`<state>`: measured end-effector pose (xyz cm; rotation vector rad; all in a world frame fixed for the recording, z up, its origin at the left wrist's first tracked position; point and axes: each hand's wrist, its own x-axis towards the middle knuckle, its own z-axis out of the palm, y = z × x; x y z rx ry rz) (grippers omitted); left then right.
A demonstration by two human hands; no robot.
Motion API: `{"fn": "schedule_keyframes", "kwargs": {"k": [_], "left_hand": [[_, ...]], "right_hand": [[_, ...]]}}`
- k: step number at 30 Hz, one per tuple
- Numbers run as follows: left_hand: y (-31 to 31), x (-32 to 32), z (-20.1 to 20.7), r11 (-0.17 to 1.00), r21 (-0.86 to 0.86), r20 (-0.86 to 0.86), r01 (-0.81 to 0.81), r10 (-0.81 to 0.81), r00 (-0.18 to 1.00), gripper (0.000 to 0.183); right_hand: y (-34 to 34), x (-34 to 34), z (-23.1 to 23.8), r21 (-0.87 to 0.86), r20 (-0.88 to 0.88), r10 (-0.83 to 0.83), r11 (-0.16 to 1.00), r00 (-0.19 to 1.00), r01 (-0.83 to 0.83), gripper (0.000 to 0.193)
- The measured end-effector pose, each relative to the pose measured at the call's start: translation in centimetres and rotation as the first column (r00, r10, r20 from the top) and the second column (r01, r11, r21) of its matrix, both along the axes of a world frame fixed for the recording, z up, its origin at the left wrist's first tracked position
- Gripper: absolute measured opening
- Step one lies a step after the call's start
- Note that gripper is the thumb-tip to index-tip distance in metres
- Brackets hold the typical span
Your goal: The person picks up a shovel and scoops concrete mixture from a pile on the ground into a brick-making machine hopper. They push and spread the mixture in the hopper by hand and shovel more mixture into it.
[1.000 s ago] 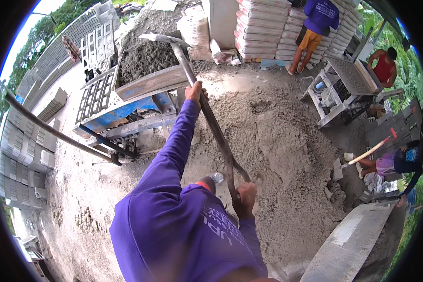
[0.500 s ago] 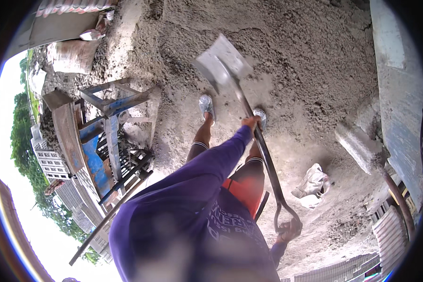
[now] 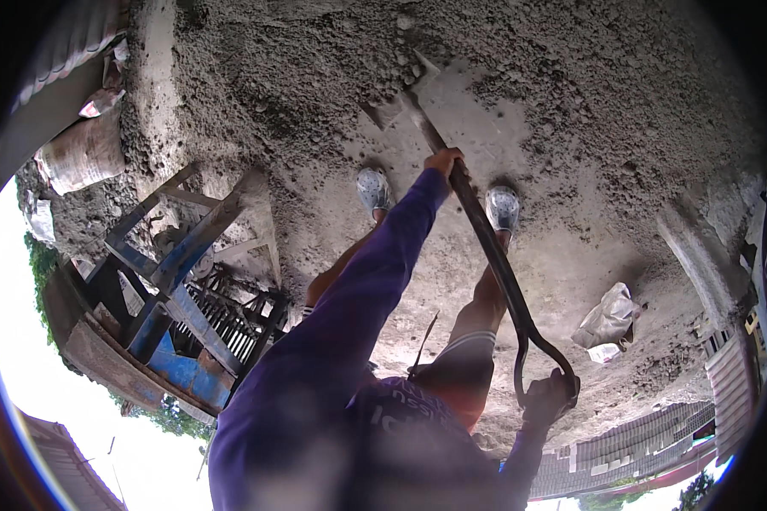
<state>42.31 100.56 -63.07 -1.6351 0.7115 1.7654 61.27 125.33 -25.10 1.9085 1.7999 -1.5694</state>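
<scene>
A long-handled shovel (image 3: 484, 228) slants across the middle, blade away from me and looped grip close to me at the right. My left hand (image 3: 444, 162) is wrapped round the shaft not far above the blade. My right hand (image 3: 549, 397) is closed on the looped end grip. The metal blade (image 3: 387, 111) is partly sunk in a heap of loose grey, crumbly material (image 3: 315, 85), which hides much of it. My shoes (image 3: 503, 209) stand apart on the dusty ground, one on each side of the shaft's line.
At left stands a blue and rusty metal machine frame (image 3: 175, 345). Beyond it a filled sack (image 3: 83, 156) lies by the rubble. A crumpled white bag (image 3: 608, 316) rests on the ground at right, near a concrete-crusted block (image 3: 697, 251). Corrugated sheets (image 3: 731, 387) are at the lower right.
The shovel has gone forward, its blade passing from over the bare ground into the grey heap. Both hands stay on it, and the left arm reaches further out. My view has shifted.
</scene>
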Motion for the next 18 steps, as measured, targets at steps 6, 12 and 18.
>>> {"fn": "schedule_keyframes", "kwargs": {"k": [6, 12, 18], "left_hand": [[-9.0, -7.0, -4.8, 0.958, -0.284, -0.142, -0.024, -0.017, 0.990, 0.011], [-9.0, -2.6, -4.8, 0.917, -0.396, -0.110, 0.049, -0.101, 0.989, 0.010], [-2.2, 3.9, 8.2, 0.956, -0.292, -0.028, 0.036, -0.046, 0.999, 0.011]], "right_hand": [[-5.0, -2.3, -15.7, -0.112, -0.072, -0.034, 0.993, 0.997, 0.026, 0.012], [-3.1, 1.2, -14.8, -0.196, -0.131, -0.045, 0.980, 0.990, 0.018, 0.013], [2.8, 6.1, -0.7, -0.192, -0.119, -0.042, 0.981, 0.992, 0.019, 0.014]]}}
